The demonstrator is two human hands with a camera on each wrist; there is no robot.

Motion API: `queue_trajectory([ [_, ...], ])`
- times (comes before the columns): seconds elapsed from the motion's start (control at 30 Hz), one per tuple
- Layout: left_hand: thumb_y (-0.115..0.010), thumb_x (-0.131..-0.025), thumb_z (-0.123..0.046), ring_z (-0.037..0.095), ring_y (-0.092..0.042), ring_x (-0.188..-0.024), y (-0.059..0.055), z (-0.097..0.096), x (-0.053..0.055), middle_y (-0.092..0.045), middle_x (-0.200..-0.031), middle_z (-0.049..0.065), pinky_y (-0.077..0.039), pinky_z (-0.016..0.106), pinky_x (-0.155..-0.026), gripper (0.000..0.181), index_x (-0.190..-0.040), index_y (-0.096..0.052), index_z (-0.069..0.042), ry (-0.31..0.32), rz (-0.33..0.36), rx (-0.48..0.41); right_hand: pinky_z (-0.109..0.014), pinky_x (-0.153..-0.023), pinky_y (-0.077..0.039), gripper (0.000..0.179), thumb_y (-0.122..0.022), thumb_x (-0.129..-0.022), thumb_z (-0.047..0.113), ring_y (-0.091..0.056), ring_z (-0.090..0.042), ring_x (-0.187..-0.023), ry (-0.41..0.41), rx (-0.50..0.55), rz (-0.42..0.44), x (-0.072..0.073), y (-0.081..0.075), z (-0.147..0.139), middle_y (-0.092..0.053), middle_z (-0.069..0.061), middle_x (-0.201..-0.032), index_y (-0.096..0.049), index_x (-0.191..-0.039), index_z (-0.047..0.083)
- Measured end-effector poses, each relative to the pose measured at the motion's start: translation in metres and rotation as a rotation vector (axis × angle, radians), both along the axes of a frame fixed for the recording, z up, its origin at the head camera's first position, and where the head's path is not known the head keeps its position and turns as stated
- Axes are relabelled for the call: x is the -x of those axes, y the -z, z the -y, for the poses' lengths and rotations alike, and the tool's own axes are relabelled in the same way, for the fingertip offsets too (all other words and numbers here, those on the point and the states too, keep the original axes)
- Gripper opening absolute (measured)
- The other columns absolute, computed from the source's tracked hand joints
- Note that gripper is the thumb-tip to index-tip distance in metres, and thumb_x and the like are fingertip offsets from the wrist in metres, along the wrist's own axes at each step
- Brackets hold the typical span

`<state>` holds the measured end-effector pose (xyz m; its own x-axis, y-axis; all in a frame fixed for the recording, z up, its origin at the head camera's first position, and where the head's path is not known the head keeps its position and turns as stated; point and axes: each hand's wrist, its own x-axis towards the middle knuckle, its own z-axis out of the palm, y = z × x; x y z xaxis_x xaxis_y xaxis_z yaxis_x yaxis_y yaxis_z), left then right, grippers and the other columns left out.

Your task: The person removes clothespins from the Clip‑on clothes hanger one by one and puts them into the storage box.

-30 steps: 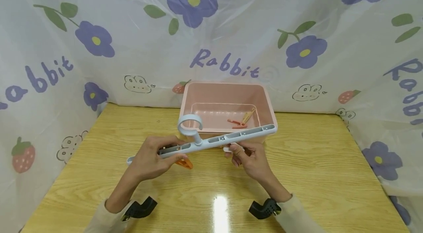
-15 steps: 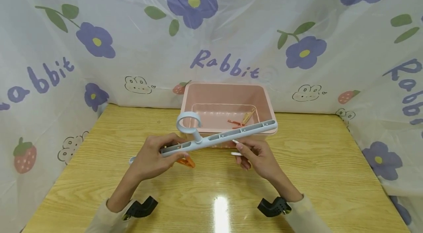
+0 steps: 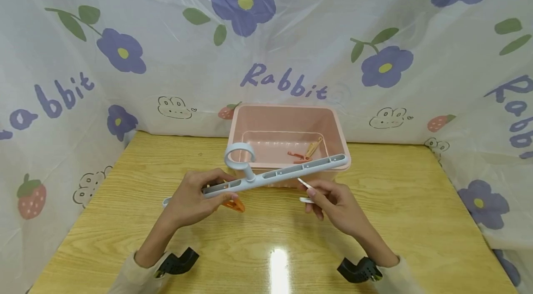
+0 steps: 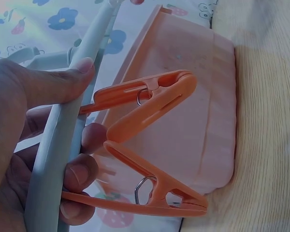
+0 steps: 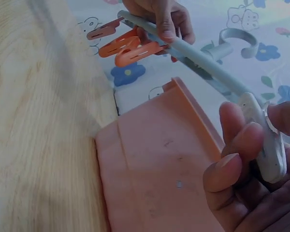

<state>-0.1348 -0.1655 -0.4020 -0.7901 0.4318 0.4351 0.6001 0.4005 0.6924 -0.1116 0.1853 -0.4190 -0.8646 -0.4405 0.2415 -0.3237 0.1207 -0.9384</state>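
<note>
Two orange clips (image 4: 154,108) stick out from the near underside of a pale blue hanger (image 3: 287,172), just beside the left hand (image 3: 195,199). Left hand grasps the hanger's bar left of the hook, thumb on the near side, fingers wrapped round the far side. Hanger is held up over the wooden table (image 3: 416,201), tilted, right end higher, overlapping the near rim of the pink bin (image 3: 287,120) in the head view. Hook ring is up. One pinkish clip (image 5: 102,31) shows at the hanger's left end, right wrist view. Right hand (image 3: 337,203) pinches a white clip (image 5: 265,150) between thumb and fingers, near the bar's right half; contact with the bar: cannot tell. Bin stands at the far side of the table; inside, right part: tan clip (image 3: 311,149) and red clip (image 3: 296,155). Patterned cloth (image 3: 175,53) behind.
</note>
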Motion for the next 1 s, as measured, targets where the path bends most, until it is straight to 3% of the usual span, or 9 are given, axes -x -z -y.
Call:
queue_trajectory([
  [0.23, -0.086, -0.085, -0.021, -0.001, -0.044, -0.050, 0.002, 0.002, 0.000, -0.070, -0.074, -0.010, -0.037, 0.021, -0.044, 0.023, -0.105, -0.076, -0.022, -0.009, 0.027, 0.013, -0.027, -0.050, -0.048, 0.027, -0.048, -0.108, 0.003, -0.055, -0.017, -0.056, -0.038, -0.025, -0.058, -0.003, -0.008, -0.008, -0.072, -0.016, -0.083, -0.068, -0.125, 0.006],
  [0.43, -0.086, -0.085, -0.023, -0.001, -0.044, -0.050, 0.002, 0.003, 0.001, -0.070, -0.074, -0.011, -0.037, 0.021, -0.044, 0.022, -0.105, -0.076, -0.023, -0.023, 0.042, 0.035, -0.028, -0.050, -0.049, 0.030, -0.051, -0.107, 0.002, -0.057, -0.017, -0.057, -0.009, -0.065, -0.088, -0.003, -0.024, -0.013, -0.076, -0.011, -0.091, -0.065, -0.131, 0.009],
  [0.67, -0.085, -0.086, -0.024, 0.000, -0.047, -0.050, 0.002, 0.003, 0.002, -0.071, -0.074, -0.011, -0.038, 0.020, -0.043, 0.020, -0.104, -0.076, -0.022, -0.017, 0.062, 0.041, -0.029, -0.051, -0.049, 0.028, -0.052, -0.105, -0.001, -0.057, -0.017, -0.059, 0.025, -0.096, -0.149, -0.001, -0.040, -0.021, -0.066, -0.002, -0.078, -0.065, -0.129, 0.004],
  [1.0, -0.086, -0.085, -0.023, 0.001, -0.049, -0.050, 0.002, 0.003, 0.002, -0.069, -0.072, -0.011, -0.040, 0.022, -0.044, 0.020, -0.103, -0.076, -0.022, -0.018, 0.074, 0.054, -0.030, -0.054, -0.051, 0.028, -0.051, -0.105, -0.004, -0.058, -0.018, -0.061, 0.055, -0.102, -0.233, 0.006, -0.058, -0.032, -0.069, 0.002, -0.086, -0.063, -0.130, -0.002],
])
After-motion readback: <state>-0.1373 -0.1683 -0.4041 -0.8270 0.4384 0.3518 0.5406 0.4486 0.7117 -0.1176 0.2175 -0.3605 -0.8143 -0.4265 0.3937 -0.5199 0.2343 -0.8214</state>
